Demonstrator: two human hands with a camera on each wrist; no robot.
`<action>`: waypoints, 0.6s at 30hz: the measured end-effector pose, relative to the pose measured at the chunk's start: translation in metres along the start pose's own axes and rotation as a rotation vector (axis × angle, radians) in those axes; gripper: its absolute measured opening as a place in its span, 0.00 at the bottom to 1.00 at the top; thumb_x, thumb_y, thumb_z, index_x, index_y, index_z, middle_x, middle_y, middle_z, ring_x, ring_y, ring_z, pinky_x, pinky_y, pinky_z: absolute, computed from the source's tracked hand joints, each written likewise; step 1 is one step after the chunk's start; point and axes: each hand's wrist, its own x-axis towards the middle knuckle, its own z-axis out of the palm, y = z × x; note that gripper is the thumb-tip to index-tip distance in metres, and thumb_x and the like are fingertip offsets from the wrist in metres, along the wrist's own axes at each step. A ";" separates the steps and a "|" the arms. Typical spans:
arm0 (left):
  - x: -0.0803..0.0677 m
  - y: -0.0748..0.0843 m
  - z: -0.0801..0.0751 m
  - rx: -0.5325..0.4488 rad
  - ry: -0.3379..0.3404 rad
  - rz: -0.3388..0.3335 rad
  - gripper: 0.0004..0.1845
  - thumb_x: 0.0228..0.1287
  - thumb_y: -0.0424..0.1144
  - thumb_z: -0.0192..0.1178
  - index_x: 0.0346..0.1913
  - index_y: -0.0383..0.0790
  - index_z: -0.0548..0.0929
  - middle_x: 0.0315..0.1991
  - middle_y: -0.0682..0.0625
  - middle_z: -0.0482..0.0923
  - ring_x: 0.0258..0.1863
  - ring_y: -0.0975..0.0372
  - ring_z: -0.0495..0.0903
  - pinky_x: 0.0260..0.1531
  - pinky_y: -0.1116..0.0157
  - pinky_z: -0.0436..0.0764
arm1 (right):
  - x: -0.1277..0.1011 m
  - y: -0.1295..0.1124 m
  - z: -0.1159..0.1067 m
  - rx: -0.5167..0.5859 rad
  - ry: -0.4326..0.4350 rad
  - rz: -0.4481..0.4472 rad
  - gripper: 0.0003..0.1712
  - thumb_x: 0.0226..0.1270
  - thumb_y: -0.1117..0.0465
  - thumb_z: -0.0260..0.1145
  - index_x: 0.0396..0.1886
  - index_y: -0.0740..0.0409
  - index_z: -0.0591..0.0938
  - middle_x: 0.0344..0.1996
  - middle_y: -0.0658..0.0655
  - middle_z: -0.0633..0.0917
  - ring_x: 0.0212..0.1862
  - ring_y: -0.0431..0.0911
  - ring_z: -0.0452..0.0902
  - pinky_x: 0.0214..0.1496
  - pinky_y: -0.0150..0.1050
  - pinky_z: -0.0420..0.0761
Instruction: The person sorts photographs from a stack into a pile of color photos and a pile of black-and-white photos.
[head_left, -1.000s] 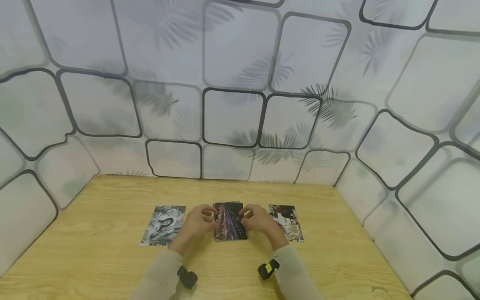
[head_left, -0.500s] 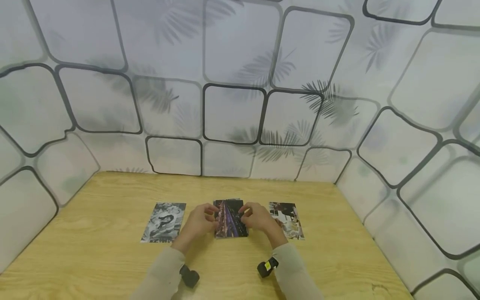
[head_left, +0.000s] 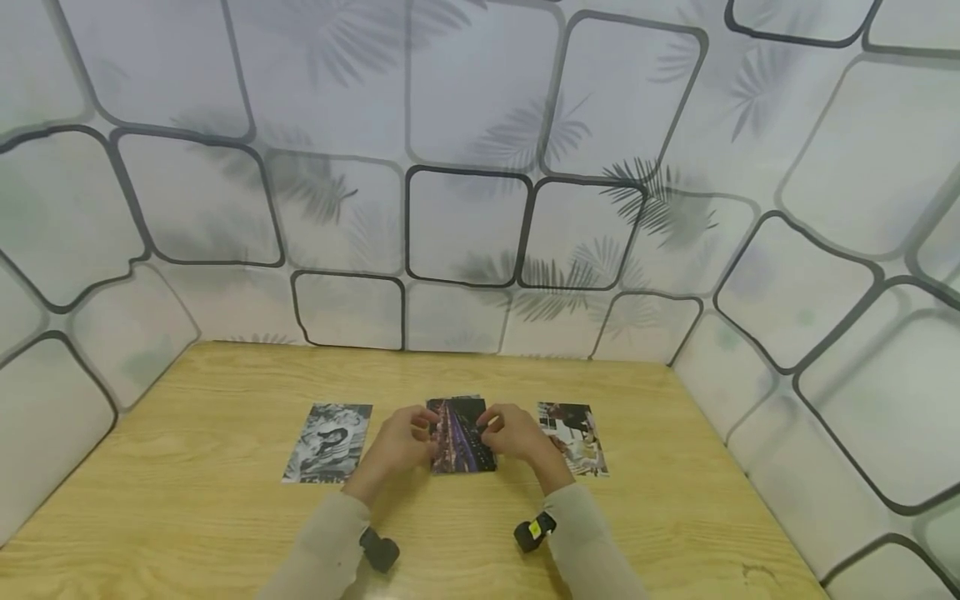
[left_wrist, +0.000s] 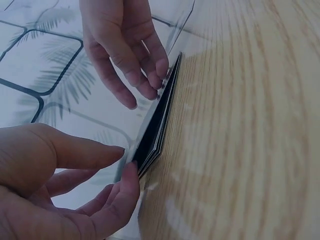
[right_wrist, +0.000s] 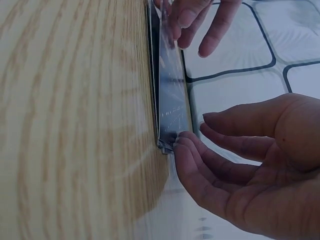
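Photos: I count one middle stack [head_left: 460, 435] squared between my left hand [head_left: 395, 447] and right hand [head_left: 517, 439], relaxed fingertips touching its edges, two singles flanking.

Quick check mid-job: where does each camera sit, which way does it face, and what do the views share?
Head: worn high, faces forward and down at the table; shows left hand, right hand, both sleeves.
Left wrist: low at the table surface, faces along the photo stack; left hand near, right hand beyond.
Right wrist: low, faces the opposite edge of the stack; right hand near, left hand beyond.
Shared: all show the stack between both hands' fingers.
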 end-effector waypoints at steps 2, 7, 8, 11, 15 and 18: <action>0.000 0.001 0.000 -0.022 0.006 0.000 0.22 0.59 0.25 0.69 0.57 0.35 0.82 0.59 0.34 0.79 0.56 0.45 0.83 0.54 0.49 0.87 | 0.000 0.000 0.000 -0.002 -0.002 0.001 0.15 0.72 0.65 0.64 0.56 0.60 0.83 0.47 0.63 0.87 0.40 0.48 0.85 0.38 0.43 0.86; 0.001 0.001 0.001 -0.128 0.005 -0.007 0.22 0.59 0.22 0.68 0.57 0.32 0.82 0.58 0.33 0.79 0.53 0.47 0.84 0.45 0.57 0.91 | 0.000 -0.001 -0.001 -0.011 0.005 0.003 0.14 0.72 0.65 0.64 0.55 0.59 0.83 0.47 0.63 0.87 0.40 0.48 0.85 0.39 0.42 0.86; 0.001 0.001 0.001 -0.144 0.003 -0.008 0.22 0.59 0.22 0.68 0.57 0.32 0.81 0.58 0.33 0.79 0.53 0.47 0.84 0.44 0.58 0.91 | 0.000 -0.002 -0.002 -0.012 0.005 0.001 0.14 0.72 0.65 0.64 0.55 0.59 0.83 0.47 0.62 0.87 0.39 0.48 0.85 0.39 0.42 0.86; 0.001 0.001 0.001 -0.175 -0.006 -0.009 0.21 0.59 0.21 0.67 0.57 0.31 0.82 0.55 0.33 0.79 0.49 0.49 0.86 0.41 0.59 0.91 | 0.000 -0.002 -0.001 -0.014 0.003 -0.005 0.14 0.72 0.65 0.64 0.55 0.59 0.83 0.47 0.62 0.87 0.38 0.47 0.85 0.38 0.41 0.86; 0.000 0.002 0.001 -0.192 -0.012 0.008 0.20 0.59 0.20 0.66 0.55 0.31 0.83 0.49 0.36 0.81 0.42 0.54 0.86 0.37 0.61 0.91 | -0.001 -0.002 -0.003 -0.003 0.020 0.006 0.14 0.73 0.65 0.64 0.56 0.58 0.83 0.48 0.62 0.86 0.39 0.48 0.85 0.37 0.41 0.86; 0.001 0.003 -0.001 -0.192 -0.004 0.035 0.19 0.60 0.19 0.65 0.54 0.30 0.83 0.46 0.38 0.81 0.39 0.55 0.86 0.35 0.61 0.90 | -0.001 -0.003 -0.006 -0.002 0.056 0.018 0.15 0.72 0.64 0.65 0.57 0.57 0.83 0.50 0.63 0.85 0.44 0.52 0.85 0.40 0.46 0.86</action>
